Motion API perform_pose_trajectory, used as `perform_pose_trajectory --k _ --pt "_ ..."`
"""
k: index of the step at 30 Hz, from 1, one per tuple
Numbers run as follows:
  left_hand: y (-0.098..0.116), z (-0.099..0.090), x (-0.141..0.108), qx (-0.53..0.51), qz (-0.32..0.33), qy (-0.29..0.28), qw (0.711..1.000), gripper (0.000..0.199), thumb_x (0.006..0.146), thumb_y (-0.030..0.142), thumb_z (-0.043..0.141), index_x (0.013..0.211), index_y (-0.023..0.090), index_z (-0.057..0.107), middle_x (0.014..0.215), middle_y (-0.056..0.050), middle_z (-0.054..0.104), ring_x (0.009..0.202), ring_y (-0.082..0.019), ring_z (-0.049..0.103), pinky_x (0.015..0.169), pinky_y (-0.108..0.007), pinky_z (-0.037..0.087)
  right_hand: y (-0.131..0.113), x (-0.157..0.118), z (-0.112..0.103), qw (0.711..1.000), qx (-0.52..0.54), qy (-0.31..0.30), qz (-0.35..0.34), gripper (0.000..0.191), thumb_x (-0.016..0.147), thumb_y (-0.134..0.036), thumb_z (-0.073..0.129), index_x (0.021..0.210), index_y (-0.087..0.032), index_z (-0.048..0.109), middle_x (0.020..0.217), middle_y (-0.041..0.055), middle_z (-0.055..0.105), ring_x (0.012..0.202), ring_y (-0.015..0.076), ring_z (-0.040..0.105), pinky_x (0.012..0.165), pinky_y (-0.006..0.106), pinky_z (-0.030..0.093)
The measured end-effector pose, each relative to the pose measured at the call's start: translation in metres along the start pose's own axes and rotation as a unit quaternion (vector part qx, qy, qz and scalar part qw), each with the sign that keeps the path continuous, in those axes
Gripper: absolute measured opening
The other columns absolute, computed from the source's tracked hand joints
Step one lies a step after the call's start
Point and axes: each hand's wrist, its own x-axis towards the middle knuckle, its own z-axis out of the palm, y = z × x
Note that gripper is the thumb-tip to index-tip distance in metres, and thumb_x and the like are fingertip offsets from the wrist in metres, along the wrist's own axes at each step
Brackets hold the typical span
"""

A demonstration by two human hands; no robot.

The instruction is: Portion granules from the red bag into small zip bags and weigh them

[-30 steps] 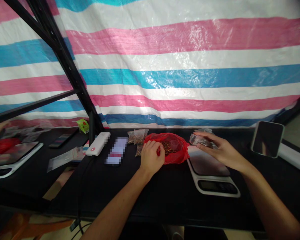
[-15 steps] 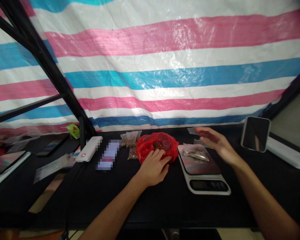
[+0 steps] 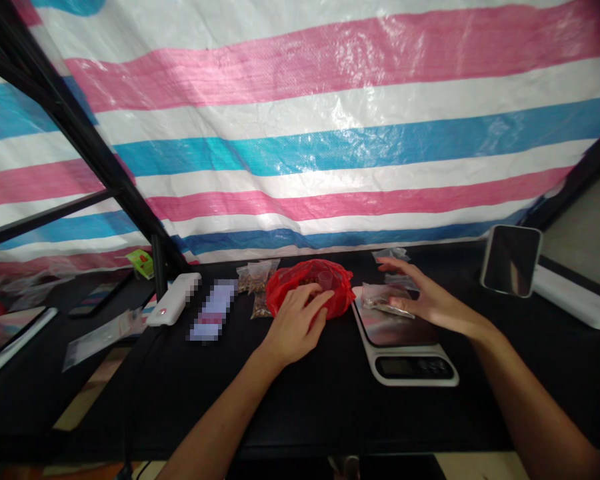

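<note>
Two-handed, reached low across the black surface. Rested the fingers of the left hand over the near side of the open red bag, bent loosely, with thumb and forefinger apart; could not tell of any pinch on its plastic. Spread the fingers of the right hand above the scale, unclenched, with the thumb at the right end of a clear packet; could not make out a firm grasp there. Had that packet over the far part of the scale's plate, just right of the red bag. Showed brown bits and a small clear cup inside the red bag.

Beyond the scale, near the right fingertips, left some clear bags lying flat. Just left of the red bag, grouped small filled packets. Farther left, laid out a lit phone and a white device. To the right, stood a dark-screened device beside a long white object. On the far left, placed another scale, a clear bag, a dark phone and a green packet. Behind everything, hung a striped sheet.
</note>
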Motion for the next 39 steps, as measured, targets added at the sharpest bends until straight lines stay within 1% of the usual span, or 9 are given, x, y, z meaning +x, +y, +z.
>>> perform_pose_trajectory --k 3,7,20,26,30,32,35,37,39 --pt "-0.009 -0.006 0.000 -0.003 -0.017 0.088 0.996 0.034 0.104 0.020 0.046 0.135 0.024 0.060 0.129 -0.012 0.059 0.122 -0.024 0.056 0.107 -0.042 0.048 -0.001 -0.003 0.004 0.998 -0.029 -0.046 0.020 0.093 0.078 -0.055 0.083 0.158 -0.036 0.040 0.161 0.0109 0.045 0.146 0.0377 0.046 0.120 0.055 0.041" --pt "-0.018 -0.008 -0.002 0.010 -0.024 0.166 0.986 0.031 0.103 0.015 0.046 0.127 0.022 0.063 0.119 -0.011 0.058 0.113 -0.022 0.058 0.100 -0.040 0.051 -0.005 -0.004 0.007 0.994 -0.073 -0.076 0.028 0.095 0.076 -0.053 0.084 0.159 -0.036 0.039 0.164 0.0096 0.040 0.149 0.0387 0.041 0.123 0.057 0.036" --pt "-0.025 -0.008 -0.004 -0.018 -0.042 0.199 0.979 0.027 0.101 0.013 0.046 0.115 0.022 0.066 0.110 -0.007 0.058 0.107 -0.020 0.059 0.097 -0.036 0.050 -0.010 -0.003 0.009 0.994 -0.080 -0.063 0.032 0.088 0.076 -0.046 0.085 0.154 -0.038 0.046 0.155 0.0096 0.048 0.141 0.0378 0.048 0.119 0.057 0.038" --pt "-0.023 -0.007 -0.005 -0.039 -0.050 0.198 0.978 0.027 0.102 0.013 0.045 0.115 0.023 0.066 0.110 -0.007 0.059 0.104 -0.018 0.062 0.094 -0.032 0.052 -0.006 -0.001 0.016 0.996 -0.072 -0.050 0.030 0.082 0.077 -0.047 0.085 0.151 -0.038 0.051 0.147 0.0093 0.055 0.135 0.0353 0.053 0.117 0.057 0.041" --pt "-0.018 -0.006 -0.003 0.019 -0.085 0.188 0.978 0.025 0.099 0.015 0.049 0.116 0.022 0.066 0.110 -0.008 0.061 0.106 -0.022 0.062 0.096 -0.038 0.052 -0.002 0.001 0.023 0.998 -0.058 -0.017 0.015 0.069 0.081 -0.047 0.081 0.146 -0.037 0.058 0.139 0.0091 0.062 0.128 0.0348 0.059 0.114 0.058 0.044" --pt "-0.018 -0.003 -0.002 0.054 -0.114 0.163 0.979 0.024 0.098 0.018 0.053 0.118 0.021 0.066 0.114 -0.011 0.062 0.109 -0.026 0.062 0.099 -0.045 0.052 -0.003 0.002 0.026 1.000 -0.016 -0.001 0.019 0.065 0.084 -0.049 0.078 0.144 -0.034 0.059 0.132 0.0101 0.066 0.120 0.0326 0.065 0.108 0.055 0.050" --pt "-0.016 0.005 -0.002 0.047 -0.102 0.081 0.990 0.026 0.098 0.021 0.054 0.121 0.021 0.066 0.118 -0.012 0.064 0.113 -0.028 0.061 0.101 -0.049 0.053 -0.009 0.004 0.025 0.998 0.061 0.017 0.026 0.065 0.088 -0.053 0.074 0.145 -0.028 0.056 0.121 0.0106 0.071 0.104 0.0283 0.072 0.099 0.047 0.057" --pt "-0.012 0.010 -0.002 0.014 -0.075 0.054 0.996 0.028 0.099 0.020 0.053 0.124 0.020 0.066 0.120 -0.011 0.065 0.115 -0.027 0.061 0.102 -0.046 0.055 -0.013 0.004 0.022 0.995 0.084 0.048 0.016 0.062 0.089 -0.053 0.073 0.143 -0.028 0.056 0.121 0.0109 0.072 0.105 0.0283 0.071 0.099 0.046 0.057" --pt "-0.004 0.014 -0.001 -0.009 -0.056 0.062 0.996 0.030 0.099 0.017 0.051 0.125 0.020 0.066 0.121 -0.011 0.066 0.117 -0.026 0.060 0.103 -0.044 0.055 -0.019 0.005 0.021 0.991 0.088 0.097 0.000 0.058 0.089 -0.052 0.074 0.140 -0.029 0.058 0.125 0.0109 0.071 0.110 0.0297 0.069 0.100 0.047 0.055"
